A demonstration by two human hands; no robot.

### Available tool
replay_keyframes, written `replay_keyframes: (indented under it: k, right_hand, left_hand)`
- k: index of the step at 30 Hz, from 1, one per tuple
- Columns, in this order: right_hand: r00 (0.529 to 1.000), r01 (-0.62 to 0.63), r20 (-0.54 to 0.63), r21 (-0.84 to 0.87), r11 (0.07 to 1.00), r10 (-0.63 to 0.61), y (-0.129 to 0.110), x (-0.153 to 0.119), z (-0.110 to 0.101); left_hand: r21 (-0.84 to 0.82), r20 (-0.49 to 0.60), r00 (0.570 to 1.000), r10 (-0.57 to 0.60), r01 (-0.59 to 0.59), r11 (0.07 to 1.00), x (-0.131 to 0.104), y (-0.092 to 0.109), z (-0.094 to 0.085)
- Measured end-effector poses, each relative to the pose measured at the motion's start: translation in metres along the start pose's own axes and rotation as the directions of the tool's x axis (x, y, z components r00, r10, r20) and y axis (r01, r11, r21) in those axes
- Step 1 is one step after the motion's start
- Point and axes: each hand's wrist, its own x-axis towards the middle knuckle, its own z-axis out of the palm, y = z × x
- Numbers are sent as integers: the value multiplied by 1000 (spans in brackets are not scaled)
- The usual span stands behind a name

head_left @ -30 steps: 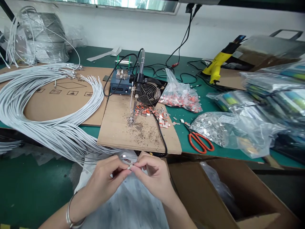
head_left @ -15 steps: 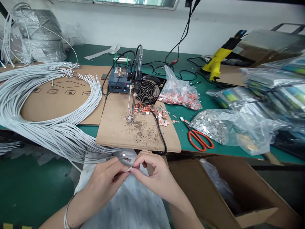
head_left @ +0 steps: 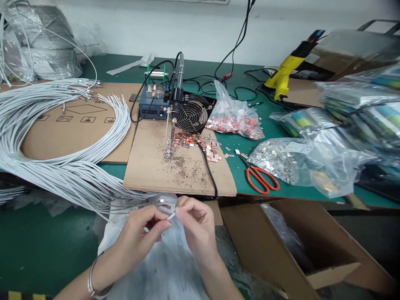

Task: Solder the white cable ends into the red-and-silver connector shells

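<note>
Over my lap, my left hand (head_left: pixel 142 233) pinches a white cable (head_left: pixel 171 216) between thumb and fingertips, close to its end. My right hand (head_left: pixel 199 227) is closed on the tip of that cable, and the fingers hide what the tip looks like. Just above the hands lies a cable end with a small metal connector (head_left: pixel 161 201). A large bundle of white cables (head_left: pixel 71 175) curves from the left side of the bench down towards my lap. Beyond the hands, a cardboard sheet (head_left: pixel 146 166) holds small orange-and-metal connectors (head_left: pixel 210 146) and dark specks.
A soldering iron (head_left: pixel 178 83) stands clamped before a blue station (head_left: pixel 153 106) and a black fan (head_left: pixel 192 116). To the right are red-handled scissors (head_left: pixel 261 180), a bag of metal parts (head_left: pixel 278 162) and a yellow heat gun (head_left: pixel 283 79). An open carton (head_left: pixel 259 246) stands below the bench edge.
My hands have moved slightly apart, so a short length of white cable now shows between them. The right hand has turned more upright. The view has shifted a little.
</note>
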Motion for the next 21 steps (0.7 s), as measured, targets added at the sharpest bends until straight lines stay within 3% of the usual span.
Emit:
replay_keyframes:
  k: [3, 5, 8, 14, 21]
  right_hand:
    - [981, 81, -171, -68, 994, -91, -8, 6, -13]
    - [994, 73, -56, -244, 967, -89, -13, 6, -18]
    - [978, 24, 203, -373, 928, 56, -16, 5, -18]
    - [973, 19, 218, -421, 907, 80, -16, 8, -13]
    - [967, 52, 249, -423, 905, 61, -21, 8, -14]
  left_hand:
    - [-112, 3, 997, -81, 81, 990, 1, 2, -4]
    - [-156, -8, 996, -86, 84, 984, 3, 4, -4]
    - [-103, -21, 1000, -15, 12, 995, 4, 5, -4]
    - [67, -12, 997, 77, -76, 995, 6, 2, -4]
    - [15, 49, 999, 23, -24, 1000, 6, 3, -6]
